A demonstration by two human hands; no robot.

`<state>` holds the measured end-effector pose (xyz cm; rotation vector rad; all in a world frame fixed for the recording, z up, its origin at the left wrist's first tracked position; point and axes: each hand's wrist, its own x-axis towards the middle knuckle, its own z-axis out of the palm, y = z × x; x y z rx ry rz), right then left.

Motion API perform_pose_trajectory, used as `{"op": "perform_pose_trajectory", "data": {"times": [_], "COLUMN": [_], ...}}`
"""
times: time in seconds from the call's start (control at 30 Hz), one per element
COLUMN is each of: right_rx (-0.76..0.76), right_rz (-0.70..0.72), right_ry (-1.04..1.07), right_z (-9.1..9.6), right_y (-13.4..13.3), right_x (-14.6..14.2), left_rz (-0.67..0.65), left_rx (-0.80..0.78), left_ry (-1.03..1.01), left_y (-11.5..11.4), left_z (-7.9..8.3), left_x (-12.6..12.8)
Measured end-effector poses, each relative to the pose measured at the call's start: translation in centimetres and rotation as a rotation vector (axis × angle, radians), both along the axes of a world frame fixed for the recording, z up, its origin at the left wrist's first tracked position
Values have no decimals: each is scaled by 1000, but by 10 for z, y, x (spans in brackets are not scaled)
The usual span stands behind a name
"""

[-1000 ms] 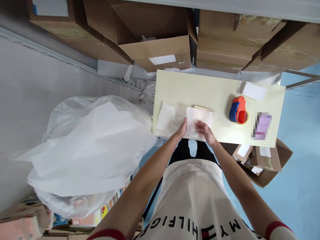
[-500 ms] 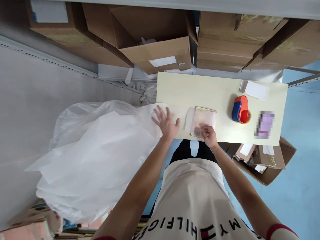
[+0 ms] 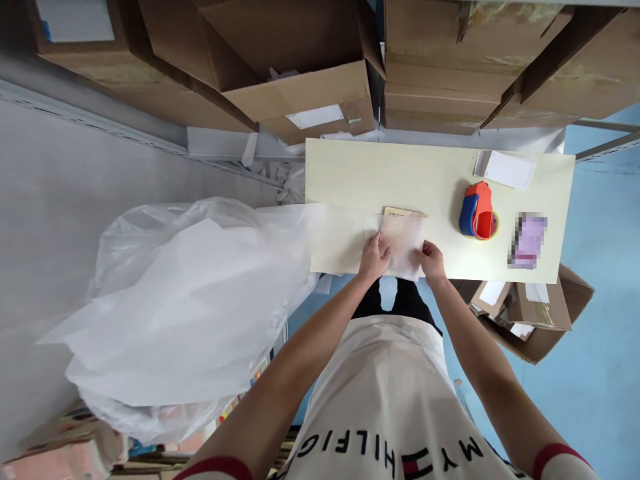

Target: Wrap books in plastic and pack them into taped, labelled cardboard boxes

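A small flat packet [image 3: 404,241] in clear wrapping lies on the pale yellow table [image 3: 430,180] near its front edge, over a thin tan card. My left hand [image 3: 374,257] grips the packet's left edge with curled fingers. My right hand [image 3: 432,261] pinches its lower right corner. A sheet of thin white wrap [image 3: 335,233] lies flat on the table just left of the packet.
A red and blue tape dispenser [image 3: 477,212] stands right of the packet, with white labels [image 3: 506,169] behind it. A big clear bag of white sheets [image 3: 185,300] bulges at the left. Cardboard boxes [image 3: 310,87] line the back; an open box [image 3: 530,317] sits under the table's right end.
My left hand has come back from the plastic at the table's left end and closed on the packet's left edge. My right hand has shifted to the packet's right corner.
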<state>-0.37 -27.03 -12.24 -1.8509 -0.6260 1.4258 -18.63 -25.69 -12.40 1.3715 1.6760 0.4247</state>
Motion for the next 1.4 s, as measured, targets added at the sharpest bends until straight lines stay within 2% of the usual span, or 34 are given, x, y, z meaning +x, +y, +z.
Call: {"op": "perform_pose_trajectory", "data": {"times": [0.13, 0.3, 0.37, 0.43, 0.5, 0.57, 0.7, 0.77, 0.87, 0.97, 1.1, 1.23, 1.4], "right_rx": [14, 78, 82, 83, 86, 92, 156, 185, 193, 156, 2, -54, 41], "right_rz": [-5, 23, 74, 122, 156, 182, 258, 296, 300, 221, 165, 112, 103], "right_ry": [100, -62, -131, -189, -206, -197, -213, -248, -383, -489, -363, -256, -215], "right_z": [27, 72, 84, 88, 85, 74, 49, 39, 27, 18, 8, 7, 28], "right_y": [3, -6, -8, -6, -1, 4, 8, 4, -7, -17, -16, -10, -12], "right_x": [24, 63, 69, 64, 51, 31, -9, -17, -5, 19, 31, 32, 61], "left_rz": [97, -38, -59, -37, -16, 23, 269, 319, 225, 206, 147, 46, -16], "left_rx": [-132, -132, -95, -92, -118, -166, -307, -265, -149, -150, -211, -236, -236], "left_ry": [-234, -400, -400, -412, -431, -485, -751, -785, -660, -415, -228, -178, -325], "left_y": [3, 3, 4, 7, 9, 9, 7, 6, 5, -3, -18, -21, -6], "left_z": [-3, -4, -3, -2, 0, 3, 13, 16, 13, 5, 3, 8, 6], "left_x": [20, 81, 105, 117, 115, 100, 57, 41, 29, 23, 21, 33, 67]}}
